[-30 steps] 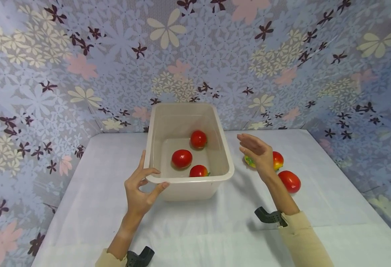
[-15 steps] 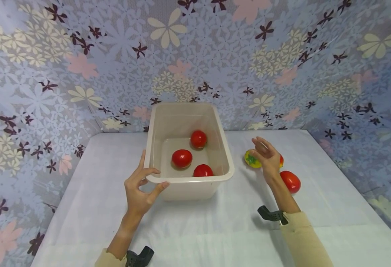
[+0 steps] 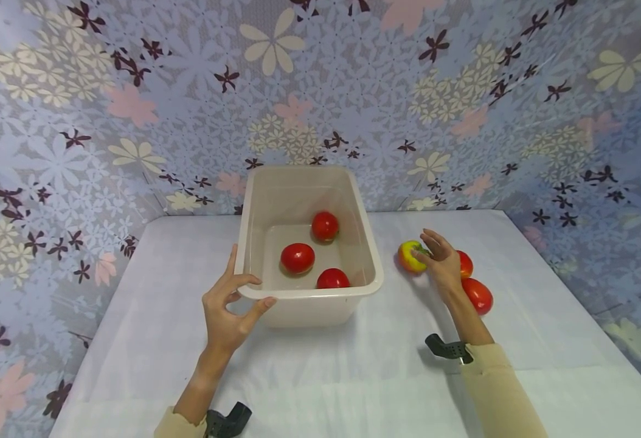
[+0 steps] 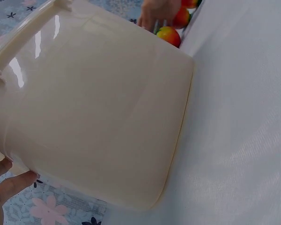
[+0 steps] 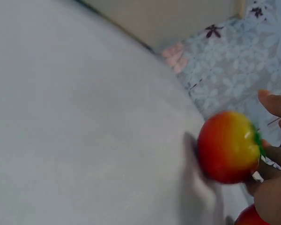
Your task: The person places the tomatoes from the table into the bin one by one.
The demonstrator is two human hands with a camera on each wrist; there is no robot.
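Note:
My left hand (image 3: 227,313) grips the near left corner of a beige plastic bin (image 3: 309,294), fingers over the rim and thumb along its front edge. Inside the bin lie three red tomatoes: one in the middle (image 3: 297,258), one at the back right (image 3: 325,226) and one partly hidden behind the front rim (image 3: 333,278). To the right of the bin, my right hand (image 3: 443,264) is at a glossy red-and-yellow tomato (image 3: 408,257) with a green stalk. In the right wrist view its fingers (image 5: 275,157) reach beside the stalk end of this tomato (image 5: 228,146), without closing round it.
Beyond my right hand sit two more fruits, a red one (image 3: 466,264) partly behind the hand and a longer red one (image 3: 478,296) nearer me. A white cloth (image 3: 309,377) covers the table. Flower-patterned walls (image 3: 189,121) rise behind it and at the sides.
My right hand has moved right, away from the bin. The red-and-yellow tomato has turned, its stalk now towards the hand. The front tomato in the bin has rolled slightly right. My left hand stays put.

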